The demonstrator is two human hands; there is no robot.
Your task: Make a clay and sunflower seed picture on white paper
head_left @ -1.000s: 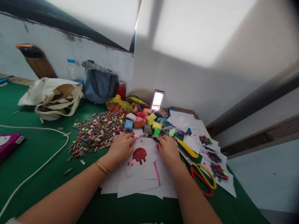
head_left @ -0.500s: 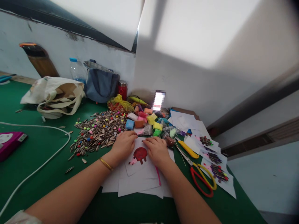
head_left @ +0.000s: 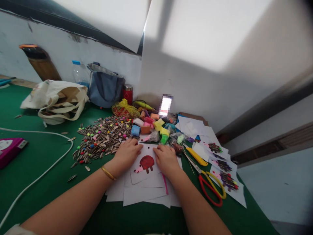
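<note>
A hedgehog figure (head_left: 147,162) with a dark red body and pink snout lies on a white paper (head_left: 144,178) atop other sheets. My left hand (head_left: 129,153) rests at the paper's upper left, fingers bent together; whether anything is under them is hidden. At the upper right, my right hand (head_left: 166,158) lies with its fingers curled on the paper, the fingertips partly hidden. Between the hands is a small dark dot (head_left: 148,147) on the paper. A pink stick (head_left: 165,184) lies beside my right wrist.
Sunflower seeds with coloured balls (head_left: 105,135) lie left, packed clay pieces (head_left: 158,125) behind. Right are scissors (head_left: 207,182), a yellow cutter (head_left: 197,156) and seed-covered hedgehog sheets (head_left: 228,181). A cable (head_left: 58,160) and tote bag (head_left: 56,101) are at left.
Both hands have shifted slightly apart, and the small dark dot that was near my right fingertips now shows uncovered between them.
</note>
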